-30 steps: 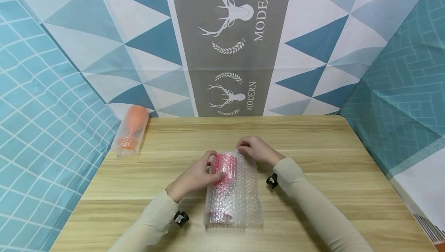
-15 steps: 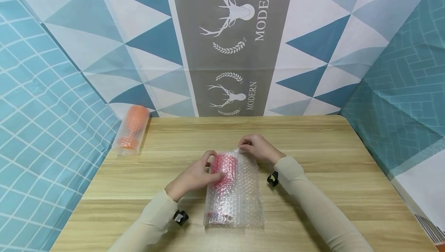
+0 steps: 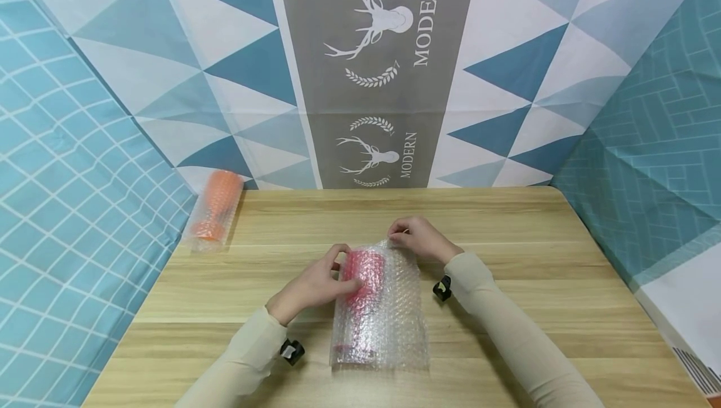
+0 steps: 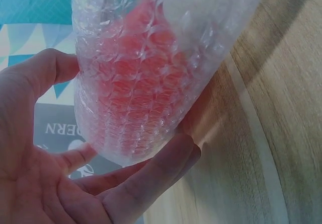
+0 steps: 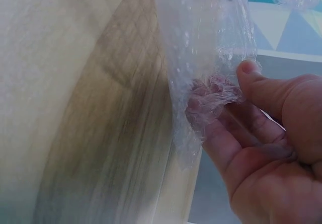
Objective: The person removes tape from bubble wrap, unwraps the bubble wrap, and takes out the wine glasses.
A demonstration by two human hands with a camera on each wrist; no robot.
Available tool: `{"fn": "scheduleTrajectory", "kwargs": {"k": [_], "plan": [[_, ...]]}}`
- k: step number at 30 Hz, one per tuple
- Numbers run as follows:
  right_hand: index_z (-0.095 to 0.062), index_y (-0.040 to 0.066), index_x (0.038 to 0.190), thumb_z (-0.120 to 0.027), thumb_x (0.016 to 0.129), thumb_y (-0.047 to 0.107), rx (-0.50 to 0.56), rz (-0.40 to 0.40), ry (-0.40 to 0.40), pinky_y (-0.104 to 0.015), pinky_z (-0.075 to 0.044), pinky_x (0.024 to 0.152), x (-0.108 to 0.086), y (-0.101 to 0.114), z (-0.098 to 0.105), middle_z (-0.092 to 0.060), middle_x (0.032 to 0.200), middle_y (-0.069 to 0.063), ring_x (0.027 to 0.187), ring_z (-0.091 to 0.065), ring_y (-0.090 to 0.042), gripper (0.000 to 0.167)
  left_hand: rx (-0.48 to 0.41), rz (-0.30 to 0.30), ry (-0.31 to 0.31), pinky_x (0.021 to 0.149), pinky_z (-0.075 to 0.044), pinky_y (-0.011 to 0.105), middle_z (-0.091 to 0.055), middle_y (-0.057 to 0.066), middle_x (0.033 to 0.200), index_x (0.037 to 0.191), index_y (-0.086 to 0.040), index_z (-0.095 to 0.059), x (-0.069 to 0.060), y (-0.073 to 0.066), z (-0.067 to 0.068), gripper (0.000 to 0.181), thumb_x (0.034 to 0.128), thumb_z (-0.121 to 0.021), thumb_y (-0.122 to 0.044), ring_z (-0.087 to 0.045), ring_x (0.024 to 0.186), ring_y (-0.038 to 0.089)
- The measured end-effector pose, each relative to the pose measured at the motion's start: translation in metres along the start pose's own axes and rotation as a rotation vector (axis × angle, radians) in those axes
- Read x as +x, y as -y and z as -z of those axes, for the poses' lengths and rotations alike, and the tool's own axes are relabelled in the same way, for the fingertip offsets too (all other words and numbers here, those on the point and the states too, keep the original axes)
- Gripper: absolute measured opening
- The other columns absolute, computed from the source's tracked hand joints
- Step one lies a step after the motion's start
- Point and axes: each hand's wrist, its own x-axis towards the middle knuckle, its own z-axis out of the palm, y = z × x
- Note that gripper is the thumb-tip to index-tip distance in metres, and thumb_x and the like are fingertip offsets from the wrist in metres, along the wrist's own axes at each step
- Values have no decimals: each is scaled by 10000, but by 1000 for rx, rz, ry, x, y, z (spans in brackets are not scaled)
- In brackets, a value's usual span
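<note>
A pink object [image 3: 365, 273] with a narrowing end lies inside a clear bubble wrap bag [image 3: 402, 308] near the middle of the table. Thumb and fingers of my left hand [image 3: 315, 283] grip the wrapped pink object from its left side, around its wide end. In the left wrist view the wrap's bubbles cover the pink surface [image 4: 136, 83], so its exact kind is unclear. My right hand [image 3: 419, 237] pinches the bag's far upper edge. Crumpled film [image 5: 214, 100] shows between that thumb and the fingers in the right wrist view.
An orange, hourglass-shaped object [image 3: 219, 198] in bubble wrap rests at the table's back left corner. The wooden table [image 3: 507, 233] meets patterned cloth walls at the back and sides. Each wrist carries a small black camera [image 3: 442, 289].
My right hand has shifted slightly away and to the right, drawing the bag's upper edge with it. The left hand has stayed almost still on the wrapped pink object.
</note>
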Motion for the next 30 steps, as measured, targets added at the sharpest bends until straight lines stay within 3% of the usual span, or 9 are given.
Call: {"fn": "scheduleTrajectory", "kwargs": {"k": [6,11,18,25,30], "plan": [[-753,101,999,-675,989,115,6,7,6,-357,-590,912,0,-1,-1,-761,1001,-36,957,-701,-170,80,11,-7,-11,973,-550,578,-646,235,1349,1367,-278,-453,0,-1,-1,655,851,-787,-507,-640,1239,372],[-732,32,1138,-681,975,77,-14,32,24,-366,-585,963,0,5,-2,-758,1108,-95,1045,-710,-228,177,-3,-13,-13,997,-538,591,-630,249,1372,1396,-271,-447,0,0,-2,682,853,-784,-510,-630,1263,380],[-729,59,1218,-679,889,-72,-76,128,152,-492,-500,1100,-1,25,-5,-721,1263,-129,1234,-650,-332,357,-20,-44,-7,960,-569,548,-624,243,1378,1446,-242,-420,-2,1,-4,721,879,-754,-536,-640,1243,369],[-732,50,1213,-715,879,-40,-103,91,189,-499,-495,1105,-3,27,-8,-717,1266,-149,1232,-649,-347,346,-10,-103,-3,947,-574,541,-638,216,1353,1425,-217,-431,-5,-1,-4,655,928,-706,-544,-634,1245,360],[-722,37,1228,-641,844,-142,-97,76,192,-494,-489,1111,-5,28,-8,-717,1272,-145,1241,-647,-350,431,29,-102,-26,1009,-531,590,-567,247,1445,1562,-137,-334,-8,-4,0,831,936,-699,-545,-615,1266,397]]}}
